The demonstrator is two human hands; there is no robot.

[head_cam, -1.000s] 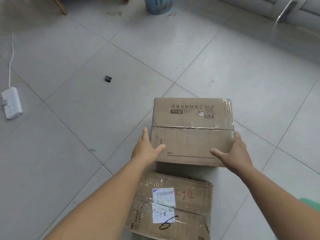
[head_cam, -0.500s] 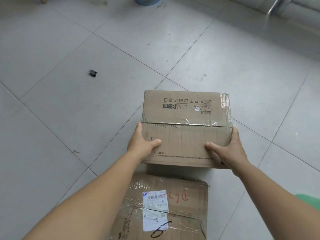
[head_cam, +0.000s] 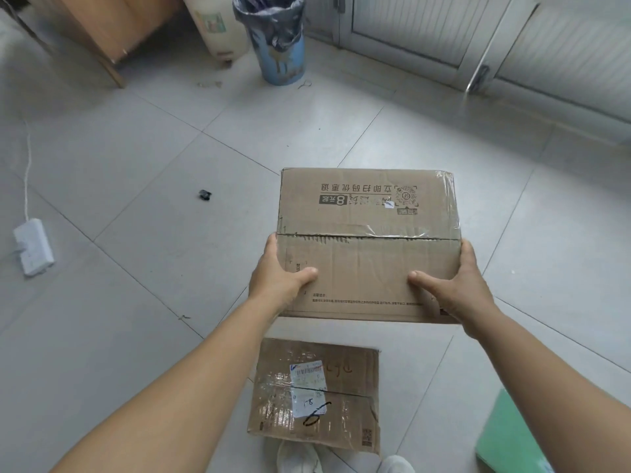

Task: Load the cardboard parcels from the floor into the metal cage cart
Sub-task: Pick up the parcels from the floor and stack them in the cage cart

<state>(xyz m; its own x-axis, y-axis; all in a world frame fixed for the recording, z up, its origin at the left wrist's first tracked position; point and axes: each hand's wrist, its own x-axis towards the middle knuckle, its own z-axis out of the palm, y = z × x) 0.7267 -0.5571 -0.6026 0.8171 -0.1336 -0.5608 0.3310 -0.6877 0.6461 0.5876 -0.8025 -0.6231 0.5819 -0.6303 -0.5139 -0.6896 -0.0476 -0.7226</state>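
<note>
Since the earlier frame, both hands have raised the printed parcel (head_cam: 367, 244) clear of the floor (head_cam: 143, 186), and a bin and cabinet base have come into view at the top; the left hand (head_cam: 278, 276) grips the parcel's left side, thumb lying flat on the top face, fingers wrapped round the side edge and hidden beneath; the right hand (head_cam: 456, 285) grips the right side likewise, thumb on top pointing inward, fingers round the far edge; both sets of fingers are clamped on the carton, which sits level between them with its taped seam running just beyond the thumbs; a second parcel (head_cam: 316, 394), bearing a white label and a handwritten mark, lies on the floor below the wrists, nearer the person than the held carton, with white shoes (head_cam: 297, 457) at its near edge; a power strip (head_cam: 33, 246) with a white cord lies well to the left of the left hand; a small dark object (head_cam: 204, 194) rests on the tiles between that strip and the fingers; a blue bin (head_cam: 278, 39) with a liner stands well beyond the fingertips; a green item (head_cam: 512, 435) shows under the right forearm; no cage cart appears.
</note>
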